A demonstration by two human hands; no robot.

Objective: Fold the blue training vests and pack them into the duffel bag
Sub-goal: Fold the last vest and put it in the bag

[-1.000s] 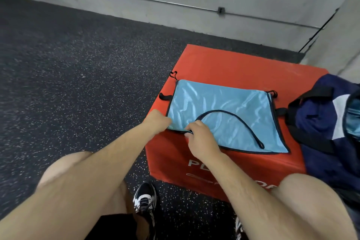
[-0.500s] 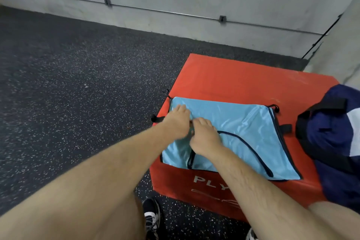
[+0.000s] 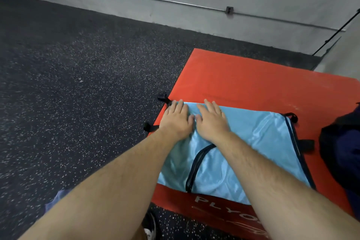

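A light blue training vest with dark trim lies folded on the near left part of a red plyo box. My left hand lies flat on the vest's far left corner, fingers straight. Right beside it, thumbs nearly touching, my right hand presses flat on the vest's far edge. The dark navy duffel bag sits at the box's right side, cut off by the frame edge.
Black straps of the vest stick out over the box's left edge. Speckled black rubber floor spreads to the left. A grey wall with a pipe runs behind. My shoe is below the box.
Both hands moved from the vest's near edge up to its far left edge, carrying the near left part over in a fold. They went from pinching the fabric to lying flat.
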